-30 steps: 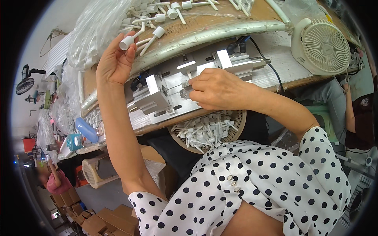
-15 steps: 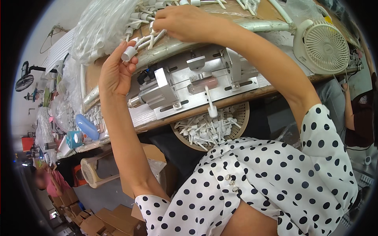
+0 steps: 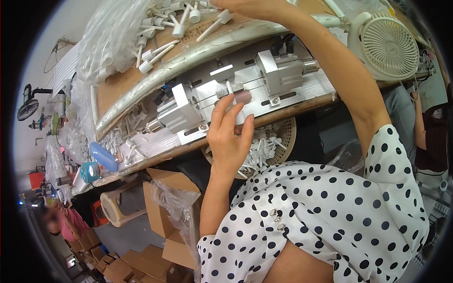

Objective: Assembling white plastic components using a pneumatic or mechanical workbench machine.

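We see the press point(image 3: 231, 94) on the bench point(image 3: 306, 106), basket point(image 3: 283, 137) below it, fan point(image 3: 389, 45) to its right.

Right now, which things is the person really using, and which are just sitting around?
In use:
left hand at the metal press
right hand reaching into the white plastic parts
basket of finished parts under the bench

Lying about:
white fan
blue bottle
cardboard boxes
plastic bag
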The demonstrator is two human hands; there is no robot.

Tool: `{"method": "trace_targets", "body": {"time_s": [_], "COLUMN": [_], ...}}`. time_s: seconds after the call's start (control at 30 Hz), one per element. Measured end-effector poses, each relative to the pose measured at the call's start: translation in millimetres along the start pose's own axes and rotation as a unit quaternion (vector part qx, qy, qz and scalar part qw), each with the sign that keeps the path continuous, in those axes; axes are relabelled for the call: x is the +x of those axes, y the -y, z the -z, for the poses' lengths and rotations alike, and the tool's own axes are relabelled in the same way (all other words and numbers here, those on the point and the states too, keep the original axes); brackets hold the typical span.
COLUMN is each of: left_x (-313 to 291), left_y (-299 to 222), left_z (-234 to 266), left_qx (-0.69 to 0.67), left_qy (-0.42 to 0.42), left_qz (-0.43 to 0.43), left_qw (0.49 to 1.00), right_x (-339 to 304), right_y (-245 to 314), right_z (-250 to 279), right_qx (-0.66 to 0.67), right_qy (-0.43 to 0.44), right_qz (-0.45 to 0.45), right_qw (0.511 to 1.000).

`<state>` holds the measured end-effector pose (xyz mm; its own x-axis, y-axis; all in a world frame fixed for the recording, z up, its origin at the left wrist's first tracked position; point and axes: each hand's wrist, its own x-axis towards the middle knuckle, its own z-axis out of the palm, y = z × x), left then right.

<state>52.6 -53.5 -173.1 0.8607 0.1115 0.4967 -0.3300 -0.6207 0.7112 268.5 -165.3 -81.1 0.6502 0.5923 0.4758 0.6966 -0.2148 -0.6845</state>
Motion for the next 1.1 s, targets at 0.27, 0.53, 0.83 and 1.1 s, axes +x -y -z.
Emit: {"method": "trace_targets", "body": {"time_s": [0.27,0.53,0.83,1.1], "left_x": [7.6,65.0,153.8,129.9], "left_y": [5.0,8.8,69.6,46.1], "left_z": [-8.2,45.7,116.6,104.7], "left_qx": [0.173,0.108,0.276,0.139], "left_qy": [0.016,0.016,0.094,0.026], "left_qz": [-0.060,-0.053,0.043,0.050], "left_qw": [0.983,0.993,0.956,0.989], "right_x": [-51.6,-103.1,-117.8,-114.2], "right_y": [22.5,26.0,29.6,32.1], "right_z": [19.7,2.7,-67.8,-70.5], "right_qx": [0.241,0.058,-0.145,-0.245], "right_qy": [-0.009,-0.043,0.089,0.110], "right_qz": [-0.090,0.155,0.290,0.292], "right_qw": [0.966,0.985,0.942,0.918]}}
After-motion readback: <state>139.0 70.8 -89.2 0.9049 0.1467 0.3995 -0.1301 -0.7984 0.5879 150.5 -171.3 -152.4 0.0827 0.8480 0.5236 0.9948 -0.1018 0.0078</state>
